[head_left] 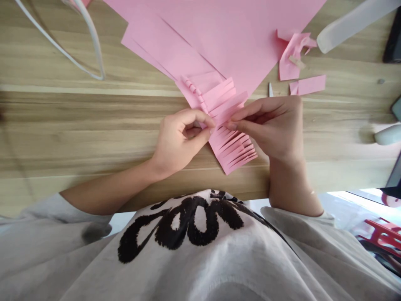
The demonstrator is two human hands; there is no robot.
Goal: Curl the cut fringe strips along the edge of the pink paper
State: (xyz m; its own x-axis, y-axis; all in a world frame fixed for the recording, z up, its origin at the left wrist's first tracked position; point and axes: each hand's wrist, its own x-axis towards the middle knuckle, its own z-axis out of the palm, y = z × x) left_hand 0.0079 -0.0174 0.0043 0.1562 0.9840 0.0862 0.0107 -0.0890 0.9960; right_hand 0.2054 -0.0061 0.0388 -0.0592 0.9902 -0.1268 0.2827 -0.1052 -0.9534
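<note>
Pink fringed paper strip (233, 152) lies between the hands, its long axis slanting from upper left to lower right; the left hand (179, 142) curls, its thumb and fingers pinching the strip; the right hand (269, 127) pinches it too, from the other side; a sharp pull between them could tear the narrow slits; pink paper offcuts (293, 58) lie beyond the right hand.

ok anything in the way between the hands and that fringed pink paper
Nothing visible stands in the way. The left hand and right hand already pinch the fringed pink paper, with no object between them and it. A small pointed metal tip lies beyond the right hand, not between.
</note>
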